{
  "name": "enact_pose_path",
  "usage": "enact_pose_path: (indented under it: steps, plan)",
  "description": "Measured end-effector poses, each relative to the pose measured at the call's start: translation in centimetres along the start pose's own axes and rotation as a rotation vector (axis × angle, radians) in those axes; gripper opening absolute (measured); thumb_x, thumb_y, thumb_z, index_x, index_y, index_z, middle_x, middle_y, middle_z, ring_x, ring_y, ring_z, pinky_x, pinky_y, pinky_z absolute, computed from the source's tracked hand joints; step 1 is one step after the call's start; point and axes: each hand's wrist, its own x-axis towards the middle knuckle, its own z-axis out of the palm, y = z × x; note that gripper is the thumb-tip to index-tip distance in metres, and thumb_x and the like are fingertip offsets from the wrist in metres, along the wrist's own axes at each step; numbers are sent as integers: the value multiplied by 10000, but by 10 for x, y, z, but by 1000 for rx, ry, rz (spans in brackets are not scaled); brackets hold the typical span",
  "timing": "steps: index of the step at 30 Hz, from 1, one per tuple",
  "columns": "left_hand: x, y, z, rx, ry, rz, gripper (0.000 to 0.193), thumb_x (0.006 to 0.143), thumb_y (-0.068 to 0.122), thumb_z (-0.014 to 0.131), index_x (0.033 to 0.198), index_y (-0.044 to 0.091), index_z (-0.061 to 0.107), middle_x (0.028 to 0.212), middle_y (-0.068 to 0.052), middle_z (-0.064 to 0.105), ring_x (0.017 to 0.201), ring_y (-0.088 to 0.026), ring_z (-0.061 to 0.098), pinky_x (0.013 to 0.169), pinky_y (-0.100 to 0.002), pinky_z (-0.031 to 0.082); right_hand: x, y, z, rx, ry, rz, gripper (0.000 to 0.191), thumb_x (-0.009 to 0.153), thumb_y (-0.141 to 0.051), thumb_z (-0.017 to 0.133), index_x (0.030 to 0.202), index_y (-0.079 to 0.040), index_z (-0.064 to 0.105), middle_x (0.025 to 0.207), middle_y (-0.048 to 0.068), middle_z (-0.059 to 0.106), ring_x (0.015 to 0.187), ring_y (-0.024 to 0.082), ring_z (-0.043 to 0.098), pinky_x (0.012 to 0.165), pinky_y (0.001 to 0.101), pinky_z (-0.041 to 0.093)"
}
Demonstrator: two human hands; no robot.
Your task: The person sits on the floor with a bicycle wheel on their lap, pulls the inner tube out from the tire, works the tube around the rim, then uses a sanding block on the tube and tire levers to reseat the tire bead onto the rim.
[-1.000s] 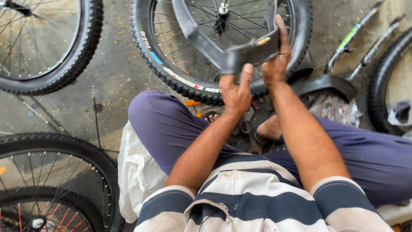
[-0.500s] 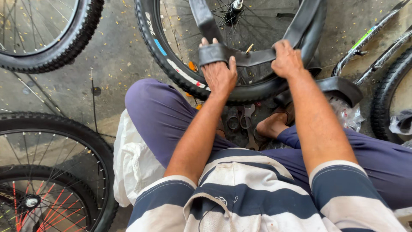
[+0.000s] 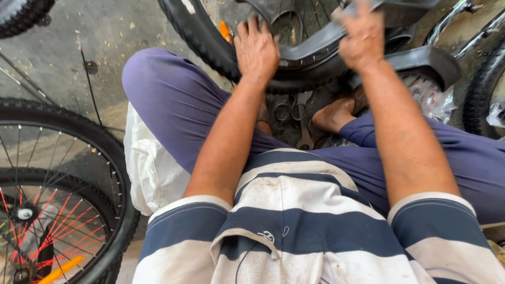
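I sit on the ground with a black bicycle wheel (image 3: pixel 210 47) lying in front of my knees. A black rubber inner tube (image 3: pixel 315 44) stretches across the wheel's rim between my hands. My left hand (image 3: pixel 256 48) grips the tube at the wheel's near edge, fingers curled over it. Further right, my right hand (image 3: pixel 363 37) holds the same tube, slightly blurred. Both forearms reach forward over my purple trousers.
Metal spanners (image 3: pixel 300 118) lie on the ground between my legs beside my foot (image 3: pixel 336 113). Two spoked wheels (image 3: pixel 68 173) stand at the left, one with red spokes. A white cloth (image 3: pixel 152 168) is by my left thigh. Another tyre (image 3: pixel 484 89) and crumpled plastic (image 3: pixel 434 97) are at the right.
The view has dropped closer to my lap. My hands have moved apart along the tube and pressed it down toward the wheel's rim.
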Motion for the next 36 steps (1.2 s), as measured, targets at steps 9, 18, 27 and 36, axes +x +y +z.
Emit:
enact_pose_path:
  steps: [9,18,27,36]
  plan:
    - [-16,18,-24,-118,71,-270,682,804,616,807,962,-21,622,1030,-232,616,993,-409,592,823,-489,504,-13,11,36,142,-230,17,625,831,17,639,1448,-82,623,1534,270,480,1157,523,592,987,561,488]
    - [-71,66,47,205,-397,454,501,887,267,624,1275,-47,657,1168,-176,576,1087,-352,576,890,-491,504,17,54,5,-140,-358,-74,622,864,-30,690,1473,-133,614,1498,226,501,1026,443,670,932,540,540]
    - [-69,75,43,359,-384,440,442,839,284,604,1111,-54,689,1106,-236,589,993,-409,584,906,-547,499,15,1,-14,-179,-332,-381,627,846,-301,792,1373,-6,622,1481,281,538,663,308,706,543,380,551]
    - [-33,63,-42,8,-359,294,240,788,130,636,1008,32,633,1048,-151,566,996,-327,559,825,-449,457,40,-24,-43,-415,163,-638,205,753,-171,636,899,-35,680,1076,73,732,1015,230,707,818,391,555]
